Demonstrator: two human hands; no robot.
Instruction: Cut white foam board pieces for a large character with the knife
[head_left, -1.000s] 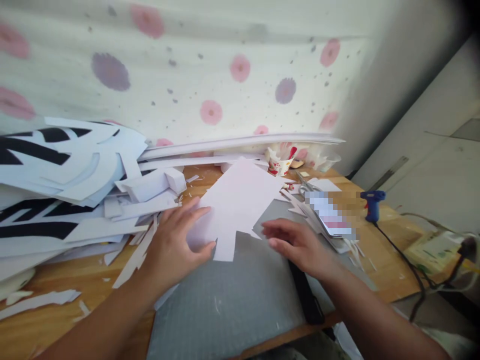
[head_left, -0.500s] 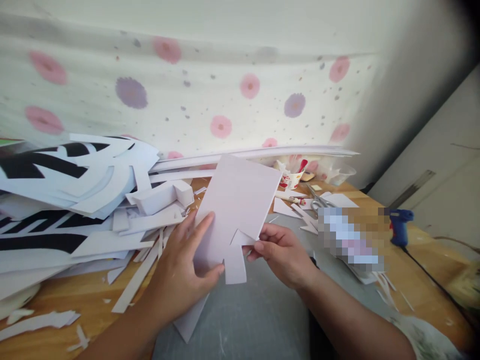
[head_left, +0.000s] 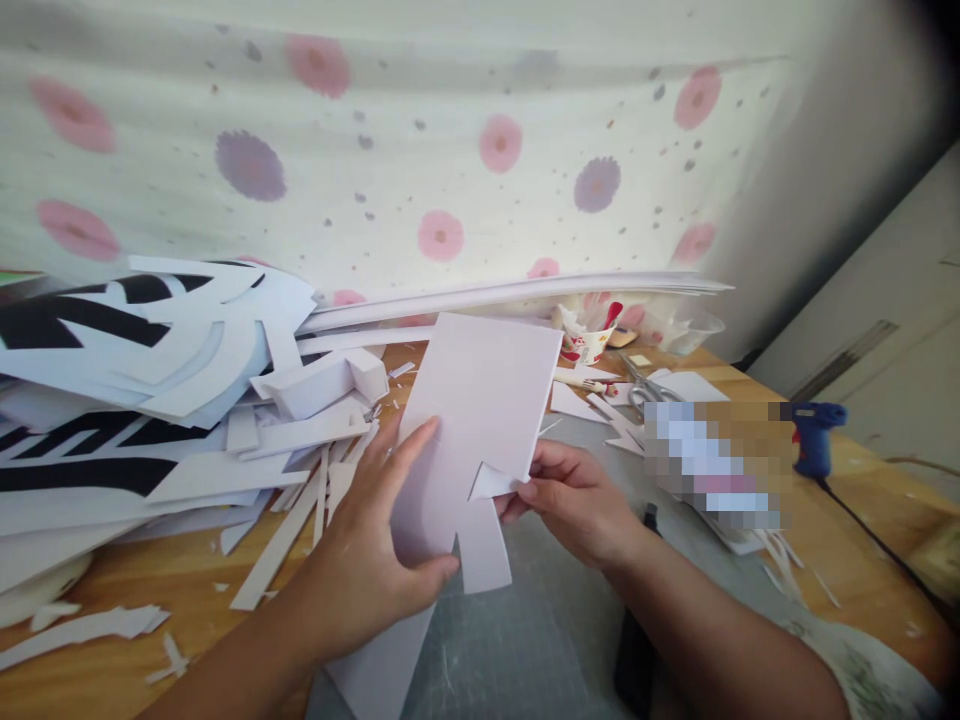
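Observation:
A white board (head_left: 487, 390), like foam board or stiff card, is held up over a grey cutting mat (head_left: 540, 650). My left hand (head_left: 367, 560) grips its left side, thumb at the lower edge and fingers along the face. With thumb and fingertips, my right hand (head_left: 577, 500) pinches a small cut corner flap (head_left: 496, 482) at the lower right, which is bent out of line. Beside the flap, a narrow tab hangs down from the board. Below my left hand, another stretch of white sheet (head_left: 386, 665) shows; whether it joins the board I cannot tell.
White offcuts and black-and-white sheets (head_left: 150, 370) pile up at the left. Scissors (head_left: 649, 390), a paper cup (head_left: 586, 335) and a blue glue gun (head_left: 816, 440) stand or lie to the right. A black tool (head_left: 636, 650) lies on the mat under my right forearm.
The view has shifted slightly. The board's tab has swung a little down and to the right, and the slit beside the flap looks wider. Both hands keep their hold.

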